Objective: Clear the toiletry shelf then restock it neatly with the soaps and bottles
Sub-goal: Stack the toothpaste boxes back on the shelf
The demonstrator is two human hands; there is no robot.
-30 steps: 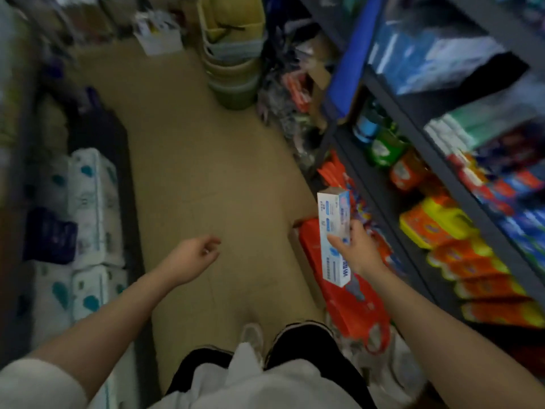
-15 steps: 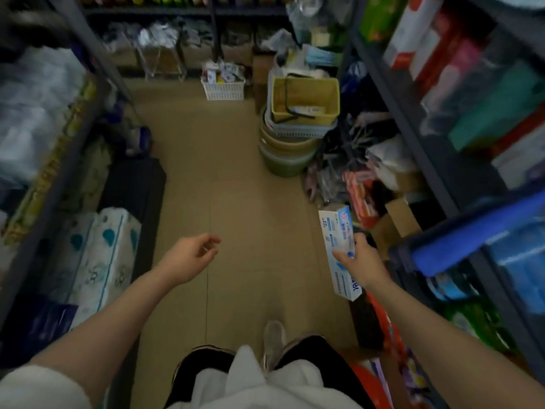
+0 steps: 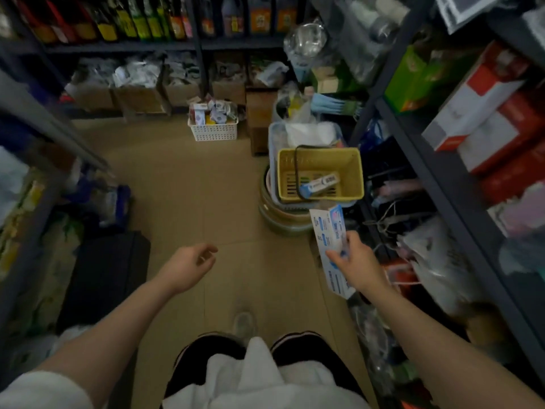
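item: white and blue carton (image 3: 330, 249). location: in my right hand (image 3: 354, 265), pinched between thumb and curled fingers at its middle, long axis pointing away from me and up towards the yellow basket (image 3: 320, 175). it hangs just short of the basket's near rim, not yet over it.

item: yellow basket. location: on top of a stack of tubs (image 3: 283, 214) on the floor, right side of the aisle. contents: one blue and white tube box (image 3: 320, 183), lying flat on the slatted bottom.

item: left hand (image 3: 188, 265). state: fingers loosely curled, holding nothing, out over the bare floor.

change noted: a second ago i was looking down at the low shelf of orange and red packs on my right, carton held upright beside it; half a second ago the basket had come into sight far ahead. now it sits just beyond the carton, so i have turned from the shelf and walked up the aisle. the grip on the carton is unchanged.

reading: this looks like the clearing half of the job, with the carton bound for the basket beside the tube box. the shelves on the right (image 3: 442, 178) are crowded with boxes, so much remains.
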